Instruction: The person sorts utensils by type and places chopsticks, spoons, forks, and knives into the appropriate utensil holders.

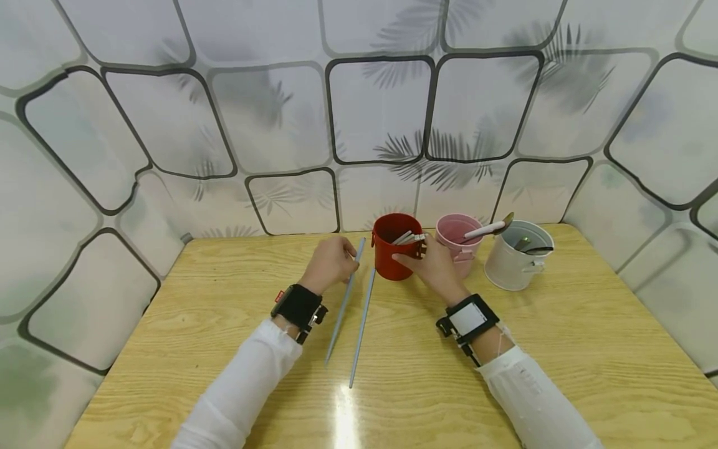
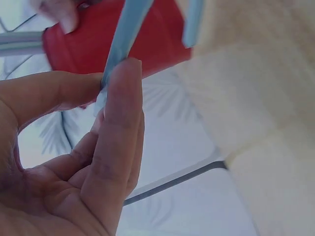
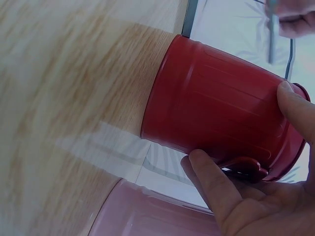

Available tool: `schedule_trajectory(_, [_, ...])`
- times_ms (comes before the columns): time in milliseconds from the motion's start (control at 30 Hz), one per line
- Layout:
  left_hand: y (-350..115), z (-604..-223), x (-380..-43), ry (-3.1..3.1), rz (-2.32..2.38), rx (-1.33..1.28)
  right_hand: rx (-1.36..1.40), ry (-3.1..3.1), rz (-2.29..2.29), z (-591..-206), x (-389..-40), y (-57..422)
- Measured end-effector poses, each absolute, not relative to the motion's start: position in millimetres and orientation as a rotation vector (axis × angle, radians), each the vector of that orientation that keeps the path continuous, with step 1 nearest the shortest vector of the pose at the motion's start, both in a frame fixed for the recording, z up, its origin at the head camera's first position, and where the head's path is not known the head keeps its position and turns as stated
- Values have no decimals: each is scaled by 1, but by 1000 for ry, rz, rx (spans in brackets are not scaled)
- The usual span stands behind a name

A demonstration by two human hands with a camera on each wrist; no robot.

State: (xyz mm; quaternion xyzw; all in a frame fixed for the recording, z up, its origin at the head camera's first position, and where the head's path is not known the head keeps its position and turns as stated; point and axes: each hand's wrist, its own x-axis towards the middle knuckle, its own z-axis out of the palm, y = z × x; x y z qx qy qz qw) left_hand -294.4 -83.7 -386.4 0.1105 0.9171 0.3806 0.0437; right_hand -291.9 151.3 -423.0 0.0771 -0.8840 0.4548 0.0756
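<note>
My left hand [image 1: 330, 262] pinches a slim grey-blue chopstick [image 1: 343, 312] near its thick end, between thumb and fingers; the left wrist view shows this grip on the chopstick [image 2: 127, 34] up close. A second, matching chopstick [image 1: 363, 330] lies on the table just to its right, its far end at the foot of a small red bucket [image 1: 389, 265]. Around the right side of that bucket, by the handle, my right hand [image 1: 437, 268] holds on, thumb near the rim and fingers low on the wall. Several pale grey handles [image 1: 404, 238] stick out of the bucket.
Right of the red bucket stands a pink bucket [image 1: 463, 268] with a white-handled utensil [image 1: 485, 229] leaning out. Beside it is a white bucket [image 1: 507, 268] containing dark-handled cutlery [image 1: 523, 243]. A patterned curtain [image 1: 376, 112] rises behind the wooden table [image 1: 224, 299].
</note>
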Motion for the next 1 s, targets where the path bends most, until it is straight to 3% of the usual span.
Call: schedule_trajectory(1000, [-82,-322,-256,3250,1530,1008,205,-2676,1340,-423,-291,152])
